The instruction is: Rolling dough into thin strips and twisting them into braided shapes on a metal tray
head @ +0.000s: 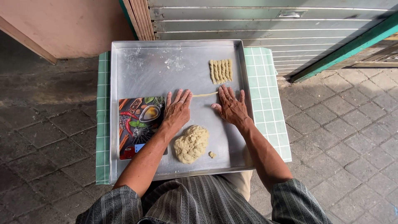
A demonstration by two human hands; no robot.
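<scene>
Rolling a thin dough rope (205,94) across the metal tray (137,62), the left hand (177,111) and right hand (230,106) lie flat, fingers spread and clamped on nothing, palms pressing its hidden ends. The strand looks soft, light and easily torn, so lifting it probably calls for support near both ends. A dough lump (191,144) sits near the wrists, finished twists (220,71) farther off, a printed cutting board (139,124) at left.
</scene>
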